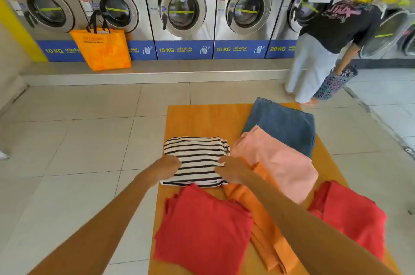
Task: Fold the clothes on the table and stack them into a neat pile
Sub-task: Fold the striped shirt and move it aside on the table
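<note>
We're in a laundromat: a row of big steel washing machines [183, 8] with kilo labels lines the wall.

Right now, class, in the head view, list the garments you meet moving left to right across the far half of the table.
Striped top → pink garment → blue towel, which lies furthest back.

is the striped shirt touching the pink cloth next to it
Touching. In the head view the striped shirt's right edge meets the pink cloth with no table showing between them.
</note>
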### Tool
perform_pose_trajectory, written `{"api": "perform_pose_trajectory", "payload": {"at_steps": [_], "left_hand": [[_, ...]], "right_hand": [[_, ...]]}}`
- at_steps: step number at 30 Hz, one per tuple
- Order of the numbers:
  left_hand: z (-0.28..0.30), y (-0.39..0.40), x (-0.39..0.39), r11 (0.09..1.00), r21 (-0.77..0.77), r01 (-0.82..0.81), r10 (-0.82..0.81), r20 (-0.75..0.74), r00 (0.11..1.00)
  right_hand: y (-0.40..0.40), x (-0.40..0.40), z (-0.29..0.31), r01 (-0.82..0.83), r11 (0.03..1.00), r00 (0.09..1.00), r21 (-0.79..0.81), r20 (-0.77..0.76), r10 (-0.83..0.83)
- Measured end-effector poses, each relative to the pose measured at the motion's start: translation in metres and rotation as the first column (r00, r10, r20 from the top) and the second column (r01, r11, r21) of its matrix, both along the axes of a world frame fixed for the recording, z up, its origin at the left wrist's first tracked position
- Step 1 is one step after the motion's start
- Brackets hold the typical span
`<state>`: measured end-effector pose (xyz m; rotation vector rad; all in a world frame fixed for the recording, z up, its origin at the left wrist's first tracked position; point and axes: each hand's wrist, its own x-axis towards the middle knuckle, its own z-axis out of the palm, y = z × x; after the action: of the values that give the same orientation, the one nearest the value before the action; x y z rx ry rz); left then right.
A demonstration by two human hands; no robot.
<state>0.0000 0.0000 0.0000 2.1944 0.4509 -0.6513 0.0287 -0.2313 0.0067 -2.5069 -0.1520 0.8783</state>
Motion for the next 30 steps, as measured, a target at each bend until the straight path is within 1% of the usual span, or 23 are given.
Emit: {"api": "perform_pose_trajectory", "payload": {"at_steps": [2, 4, 5, 7, 9, 10, 13, 14, 17, 18, 21, 23, 24, 26, 27, 30], "left_hand": [[-0.013, -0.001, 0.010, 0.999, 0.033, -0.038, 0.037, 0.015, 0.999], [-0.025, -0.002, 0.017, 0.991, 0.078, -0.112, 0.114, -0.012, 0.993], [-0.030, -0.004, 0.020, 0.982, 0.087, -0.167, 0.170, -0.029, 0.985], [-0.044, -0.004, 0.027, 0.958, 0.065, -0.280, 0.282, -0.036, 0.959], [-0.060, -0.001, 0.033, 0.933, 0.057, -0.355, 0.357, -0.026, 0.934], [-0.071, 0.001, 0.037, 0.921, 0.078, -0.382, 0.384, -0.013, 0.923], [-0.081, -0.001, 0.044, 0.862, 0.117, -0.494, 0.490, 0.061, 0.869], [-0.079, -0.004, 0.046, 0.853, 0.094, -0.514, 0.512, 0.047, 0.858], [-0.080, -0.006, 0.051, 0.867, -0.017, -0.498, 0.495, -0.085, 0.865], [-0.083, -0.004, 0.052, 0.867, -0.034, -0.496, 0.491, -0.106, 0.865], [-0.081, 0.005, 0.057, 0.845, -0.079, -0.529, 0.516, -0.138, 0.845], [-0.073, 0.014, 0.069, 0.826, -0.183, -0.533, 0.508, -0.167, 0.845], [-0.068, 0.019, 0.077, 0.826, -0.238, -0.511, 0.483, -0.168, 0.859], [-0.055, 0.029, 0.098, 0.838, -0.284, -0.466, 0.455, -0.110, 0.884], [-0.051, 0.034, 0.113, 0.838, -0.293, -0.461, 0.465, -0.061, 0.883], [-0.039, 0.047, 0.162, 0.839, -0.314, -0.444, 0.493, 0.096, 0.865]], "right_hand": [[-0.003, 0.007, -0.011, 0.136, 0.988, 0.991, 0.072, -0.025, -0.135], [-0.006, 0.016, -0.030, 0.189, 0.975, 0.982, 0.114, -0.036, -0.186], [-0.009, 0.022, -0.045, 0.191, 0.973, 0.981, 0.133, -0.054, -0.185], [-0.014, 0.035, -0.078, 0.254, 0.951, 0.964, 0.175, -0.129, -0.234], [-0.012, 0.039, -0.082, 0.394, 0.894, 0.912, 0.216, -0.214, -0.350], [-0.008, 0.041, -0.078, 0.463, 0.856, 0.879, 0.230, -0.243, -0.410], [0.005, 0.054, -0.082, 0.583, 0.758, 0.807, 0.291, -0.317, -0.498], [0.009, 0.055, -0.081, 0.604, 0.728, 0.792, 0.323, -0.349, -0.502], [0.016, 0.054, -0.094, 0.666, 0.643, 0.740, 0.379, -0.444, -0.505], [0.016, 0.054, -0.099, 0.670, 0.637, 0.735, 0.381, -0.463, -0.496], [0.013, 0.068, -0.100, 0.634, 0.672, 0.749, 0.383, -0.519, -0.411], [0.009, 0.090, -0.100, 0.576, 0.694, 0.796, 0.433, -0.491, -0.354], [0.008, 0.103, -0.098, 0.545, 0.699, 0.823, 0.463, -0.451, -0.344], [0.012, 0.132, -0.090, 0.480, 0.719, 0.873, 0.503, -0.350, -0.339], [0.015, 0.148, -0.088, 0.458, 0.723, 0.887, 0.517, -0.317, -0.335], [0.025, 0.201, -0.070, 0.409, 0.697, 0.912, 0.589, -0.263, -0.313]]}}
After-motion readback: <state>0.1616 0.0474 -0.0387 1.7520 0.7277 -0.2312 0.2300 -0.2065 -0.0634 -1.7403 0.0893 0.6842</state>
